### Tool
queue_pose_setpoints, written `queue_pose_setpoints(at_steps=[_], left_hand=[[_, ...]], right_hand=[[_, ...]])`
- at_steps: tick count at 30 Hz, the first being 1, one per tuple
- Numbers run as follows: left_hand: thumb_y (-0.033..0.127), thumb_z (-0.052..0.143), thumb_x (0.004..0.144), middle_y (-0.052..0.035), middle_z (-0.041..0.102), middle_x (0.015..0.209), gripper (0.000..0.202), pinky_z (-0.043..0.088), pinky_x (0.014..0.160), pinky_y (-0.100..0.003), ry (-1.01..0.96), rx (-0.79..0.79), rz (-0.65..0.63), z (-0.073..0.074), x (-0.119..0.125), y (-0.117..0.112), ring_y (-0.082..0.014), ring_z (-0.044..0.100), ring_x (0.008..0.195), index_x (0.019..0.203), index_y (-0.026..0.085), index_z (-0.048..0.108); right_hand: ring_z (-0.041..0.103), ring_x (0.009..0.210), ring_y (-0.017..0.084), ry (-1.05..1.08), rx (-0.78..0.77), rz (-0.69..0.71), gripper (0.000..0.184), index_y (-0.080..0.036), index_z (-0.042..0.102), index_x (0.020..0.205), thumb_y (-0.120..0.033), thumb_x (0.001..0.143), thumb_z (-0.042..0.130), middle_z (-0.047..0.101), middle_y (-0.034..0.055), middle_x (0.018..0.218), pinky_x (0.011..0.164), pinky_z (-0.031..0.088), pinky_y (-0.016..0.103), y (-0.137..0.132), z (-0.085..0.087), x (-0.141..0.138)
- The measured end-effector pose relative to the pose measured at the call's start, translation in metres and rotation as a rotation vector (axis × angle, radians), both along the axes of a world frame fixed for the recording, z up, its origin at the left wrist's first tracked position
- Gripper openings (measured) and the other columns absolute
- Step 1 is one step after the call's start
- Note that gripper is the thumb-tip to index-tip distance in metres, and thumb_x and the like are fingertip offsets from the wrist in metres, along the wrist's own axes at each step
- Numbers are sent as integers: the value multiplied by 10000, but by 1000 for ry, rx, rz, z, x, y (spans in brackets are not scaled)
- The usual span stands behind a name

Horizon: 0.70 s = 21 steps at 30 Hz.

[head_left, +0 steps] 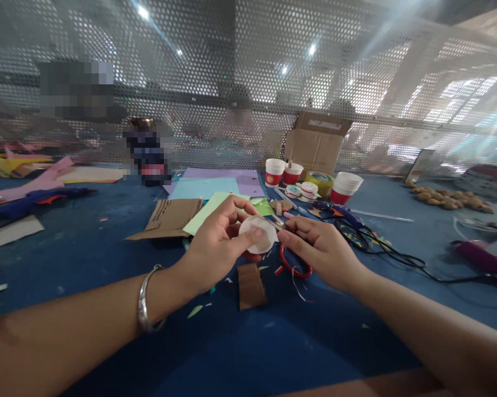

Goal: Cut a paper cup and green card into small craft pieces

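Note:
Between the thumb and fingers of my left hand point(219, 237) is a small white round piece, apparently a paper cup bottom point(257, 234), its flat face turned toward me. My right hand point(325, 245) is closed at the right edge of that piece, gripping red-handled scissors point(297, 269). One red loop hangs below the right thumb; the blades are mostly hidden by the fingers. Under the hands lies a small brown cardboard piece point(251, 286), with paper scraps scattered around it.
Behind my hands are torn cardboard point(169, 218), green paper point(209, 212) and purple sheets point(248, 179). Red-and-white paper cups point(346, 187), yellow tape point(319, 183) and a blue glue gun point(341, 212) with a black cord sit right. A perforated metal screen point(198, 71) bounds the table.

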State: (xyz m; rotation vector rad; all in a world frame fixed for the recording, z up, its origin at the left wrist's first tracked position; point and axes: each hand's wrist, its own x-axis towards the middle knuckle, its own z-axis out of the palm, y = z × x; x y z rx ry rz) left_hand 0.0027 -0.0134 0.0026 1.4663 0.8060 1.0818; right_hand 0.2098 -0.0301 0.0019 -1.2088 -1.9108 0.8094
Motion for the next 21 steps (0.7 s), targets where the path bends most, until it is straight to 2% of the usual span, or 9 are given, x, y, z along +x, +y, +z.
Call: queue_pose_setpoints(at_steps=[6, 10, 14, 18, 21], left_hand=[[300, 700, 878, 22, 602, 903, 236, 636, 602, -306, -37, -57, -16, -1, 1, 1, -153, 633, 775, 1026, 269, 519], [289, 716, 855, 12, 602, 889, 251, 610, 573, -259, 2, -62, -12, -3, 2, 2, -139, 624, 734, 1054, 253, 568], [330, 709, 849, 0, 613, 861, 257, 575, 502, -235, 39, -89, -19, -3, 3, 1, -158, 622, 727, 1054, 240, 582], [283, 755, 784, -22, 646, 933, 333, 599, 613, -284, 59, -66, 15, -1, 4, 1, -176, 632, 813, 1065, 217, 590], [254, 781, 750, -28, 641, 971, 400, 594, 690, -312, 107, 3, 38, 0, 3, 1, -174, 621, 835, 1092, 210, 577]], right_hand=[[393, 592, 107, 25, -9, -15, 383, -175, 590, 826, -533, 952, 540, 487, -24, 678, 529, 315, 247, 0, 1, 0], [426, 612, 110, 82, -14, -19, 363, -171, 609, 843, -517, 944, 564, 517, -15, 696, 549, 343, 242, 0, 2, 0], [397, 575, 103, 119, -19, -45, 375, -176, 610, 813, -534, 924, 592, 477, -34, 635, 535, 336, 243, 1, 3, 0], [353, 529, 95, 166, -58, -31, 393, -181, 598, 808, -561, 910, 598, 429, -55, 590, 498, 299, 243, 4, -1, 0], [361, 526, 93, 176, -90, -14, 394, -177, 601, 850, -568, 906, 599, 447, -52, 609, 479, 277, 238, 5, -2, 0]])
